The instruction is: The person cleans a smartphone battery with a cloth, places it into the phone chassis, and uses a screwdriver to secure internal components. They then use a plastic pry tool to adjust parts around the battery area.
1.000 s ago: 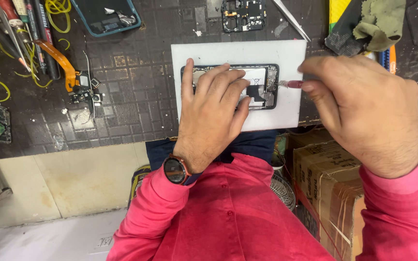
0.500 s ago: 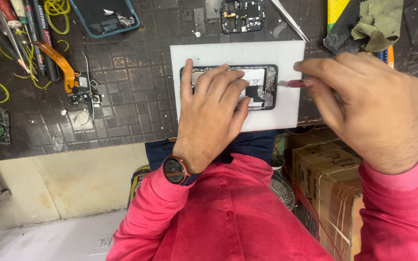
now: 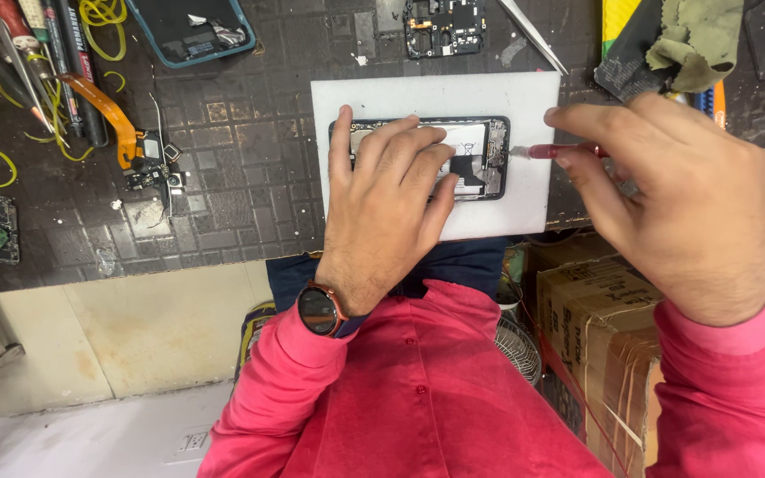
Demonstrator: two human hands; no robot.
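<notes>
While pinned, phone [image 3: 480, 159] under left grip [image 3: 387, 208].

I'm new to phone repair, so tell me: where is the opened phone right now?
In the head view, the opened phone lies on a white mat at the top centre of the dark bench, under the left hand, with the red screwdriver at its right end.

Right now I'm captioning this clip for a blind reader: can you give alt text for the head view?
A person's left hand presses an opened black smartphone flat on a white rectangular mat, while the right hand holds a thin red-handled screwdriver at the phone's right edge. Tools and phone parts lie on the dark workbench.
</notes>
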